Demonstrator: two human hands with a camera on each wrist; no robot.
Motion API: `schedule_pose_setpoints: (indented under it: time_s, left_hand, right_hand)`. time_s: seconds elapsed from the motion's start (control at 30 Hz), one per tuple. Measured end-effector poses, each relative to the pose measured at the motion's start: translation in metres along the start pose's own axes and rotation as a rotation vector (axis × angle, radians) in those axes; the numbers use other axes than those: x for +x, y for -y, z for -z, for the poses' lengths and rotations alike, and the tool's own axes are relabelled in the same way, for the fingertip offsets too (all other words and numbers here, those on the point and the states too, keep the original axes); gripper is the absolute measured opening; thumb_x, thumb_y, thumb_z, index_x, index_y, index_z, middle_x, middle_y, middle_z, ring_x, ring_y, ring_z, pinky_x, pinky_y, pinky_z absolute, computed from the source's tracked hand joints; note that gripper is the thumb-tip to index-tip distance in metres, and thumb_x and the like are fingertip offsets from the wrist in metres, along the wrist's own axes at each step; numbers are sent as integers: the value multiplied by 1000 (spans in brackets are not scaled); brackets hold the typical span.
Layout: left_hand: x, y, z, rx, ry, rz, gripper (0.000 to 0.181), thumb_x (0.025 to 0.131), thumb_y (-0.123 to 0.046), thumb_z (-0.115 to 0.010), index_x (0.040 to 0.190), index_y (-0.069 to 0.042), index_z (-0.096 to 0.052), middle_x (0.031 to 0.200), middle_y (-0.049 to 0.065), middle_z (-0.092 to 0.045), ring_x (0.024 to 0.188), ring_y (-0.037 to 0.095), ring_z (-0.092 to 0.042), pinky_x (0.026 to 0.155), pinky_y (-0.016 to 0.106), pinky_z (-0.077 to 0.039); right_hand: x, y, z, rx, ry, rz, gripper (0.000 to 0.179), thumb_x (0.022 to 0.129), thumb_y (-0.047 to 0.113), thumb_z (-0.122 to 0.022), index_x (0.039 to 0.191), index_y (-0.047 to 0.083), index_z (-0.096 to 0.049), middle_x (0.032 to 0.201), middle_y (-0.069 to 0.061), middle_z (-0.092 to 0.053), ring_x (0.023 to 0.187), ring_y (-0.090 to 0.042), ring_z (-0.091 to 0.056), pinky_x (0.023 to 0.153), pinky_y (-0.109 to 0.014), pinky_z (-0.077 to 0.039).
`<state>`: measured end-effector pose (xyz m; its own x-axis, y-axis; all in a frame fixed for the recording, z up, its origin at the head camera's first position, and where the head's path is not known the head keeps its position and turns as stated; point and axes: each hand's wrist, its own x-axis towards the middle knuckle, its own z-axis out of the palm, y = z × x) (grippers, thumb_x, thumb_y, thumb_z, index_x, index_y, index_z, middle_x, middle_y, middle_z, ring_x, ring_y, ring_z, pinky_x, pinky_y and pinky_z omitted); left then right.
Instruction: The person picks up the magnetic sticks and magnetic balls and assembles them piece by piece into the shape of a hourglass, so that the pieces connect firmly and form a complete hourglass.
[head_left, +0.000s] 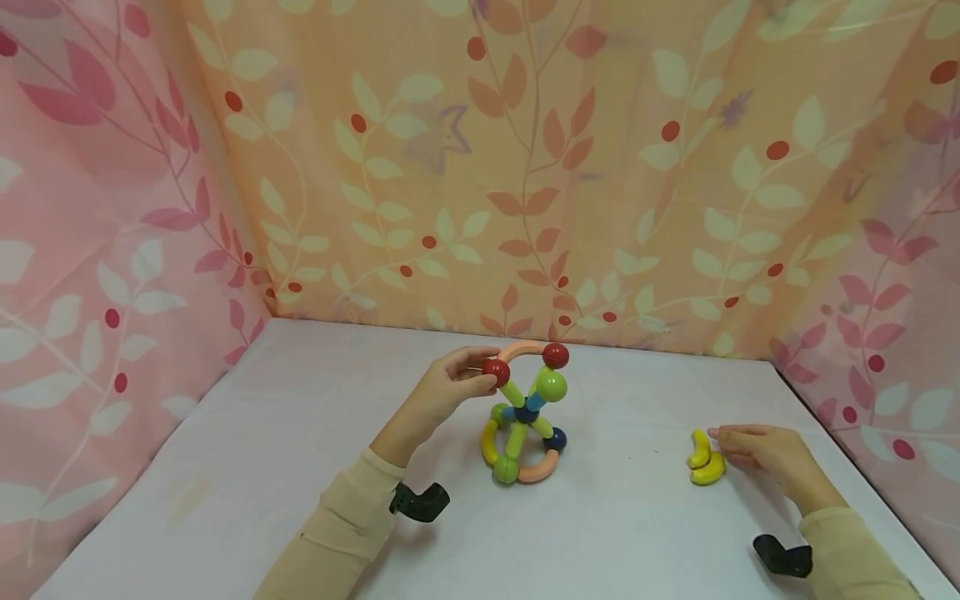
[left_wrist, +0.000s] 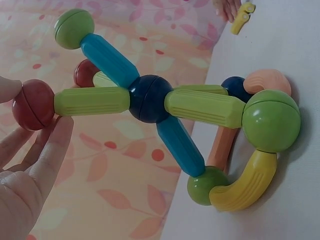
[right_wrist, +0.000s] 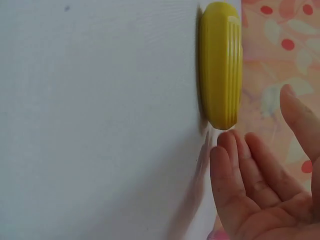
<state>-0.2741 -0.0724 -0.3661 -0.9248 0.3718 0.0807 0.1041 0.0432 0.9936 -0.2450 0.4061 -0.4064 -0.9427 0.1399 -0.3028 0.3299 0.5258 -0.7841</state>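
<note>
My left hand (head_left: 442,387) pinches a red ball (left_wrist: 33,105) between thumb and fingers. That ball tops a standing model of toy balls and rods, joined at a dark blue ball (left_wrist: 150,99). Straight green and blue rods spread from this centre. A second red ball (head_left: 556,355) is linked by a peach curved rod (head_left: 521,348), and a light green ball (head_left: 552,386) sits just below. The base rests on the table, with a yellow curved rod (left_wrist: 247,185) between green balls. Fingers extended, my right hand (head_left: 780,460) lies beside two loose yellow curved rods (head_left: 708,470).
A white-covered table (head_left: 622,533) bears everything. Behind it hangs a floral cloth (head_left: 465,167), with pink floral cloth (head_left: 112,250) at the left and more at the right. Black wrist devices (head_left: 420,502) sit below both forearms.
</note>
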Motion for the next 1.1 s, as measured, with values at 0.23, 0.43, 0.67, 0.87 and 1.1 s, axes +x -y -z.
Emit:
schedule_pose_setpoints:
  time_s: [0.23,0.43,0.67,0.87,1.1]
  left_hand:
    - [0,0,-1,5,-4,3,44,96,-16,-65,139,-13,-55,131,13,-61,118,34,-63,105,41,-51]
    - [-1,-1,0,7,-9,2,44,96,-15,-64,139,-13,-55,131,13,-60,117,32,-64,106,41,-51]
    - [0,-1,-1,18,-19,4,43,96,-15,-65,138,-14,-55,129,13,-62,113,28,-66,105,41,-51]
    - [1,1,-1,14,-16,-7,43,96,-15,-65,138,-14,-56,127,13,-62,116,35,-64,106,44,-50]
    - [1,2,0,23,-8,-12,43,96,-17,-65,138,-14,-55,128,14,-62,117,34,-64,105,41,-51]
  right_hand:
    - [9,-3,-6,0,21,22,63,90,37,-73,126,-13,-60,102,4,-74,80,4,-63,74,-17,-58]
    - [16,6,-12,-183,-9,28,62,86,41,-75,119,-10,-66,101,-4,-73,82,-8,-60,70,-19,-53]
    - [25,22,-20,-179,-9,-4,58,88,34,-73,121,-13,-63,94,-4,-72,81,-13,-61,69,-21,-53]
    - [21,43,-27,2,32,31,62,93,29,-69,131,-17,-51,93,4,-72,77,-4,-68,76,-24,-60]
    - [1,94,-46,342,197,66,38,93,27,-70,121,1,-62,92,7,-70,85,-8,-72,81,-25,-60]
